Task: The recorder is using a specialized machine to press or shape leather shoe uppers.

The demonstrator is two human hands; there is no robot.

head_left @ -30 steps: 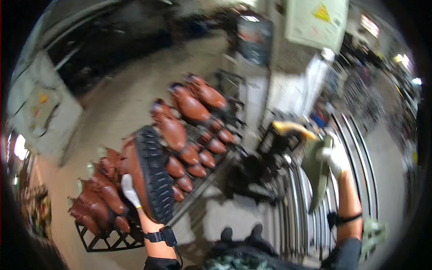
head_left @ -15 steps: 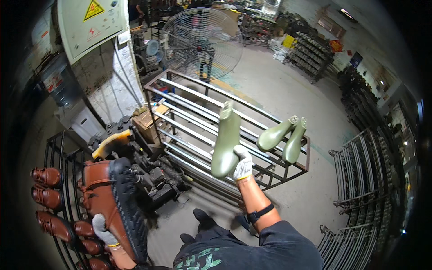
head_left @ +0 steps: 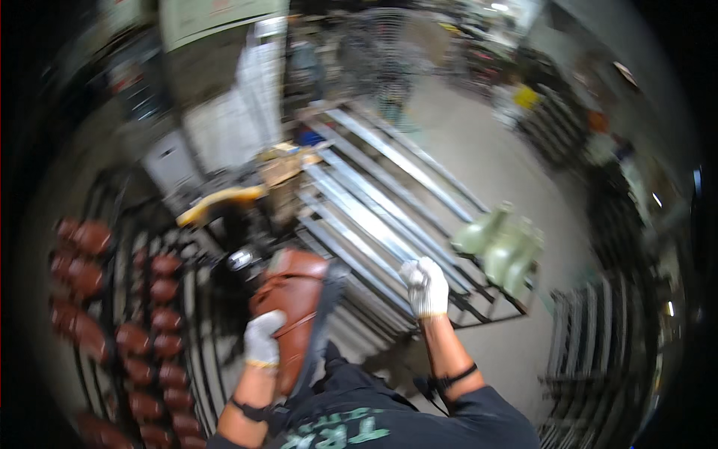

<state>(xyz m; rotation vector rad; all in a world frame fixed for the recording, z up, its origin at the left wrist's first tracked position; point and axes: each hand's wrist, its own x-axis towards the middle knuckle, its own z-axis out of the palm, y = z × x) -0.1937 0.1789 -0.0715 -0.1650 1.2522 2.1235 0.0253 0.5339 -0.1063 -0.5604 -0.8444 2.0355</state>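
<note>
Head view: the frame is motion-blurred. In the lower centre, the left hand (head_left: 263, 338), in a white glove, has its fingers wrapped around a tall brown boot (head_left: 293, 314) with a dark sole, held upright just left of the frame's middle. To its right, the gloved right hand (head_left: 425, 286) is curled into a loose fist with nothing visible in it, just above the near bars of a metal rack (head_left: 374, 217) of long pale rails that runs from the centre toward the upper middle. At the rack's right end, in the right centre, lie three green boot forms (head_left: 502, 245) side by side. Down the left edge, rows of brown boots (head_left: 142, 337) sit on a dark wire rack. The floor (head_left: 479, 157) is bare grey concrete. A large round fan (head_left: 389, 56) stands at the top centre; shelving blurs along the upper right.
</note>
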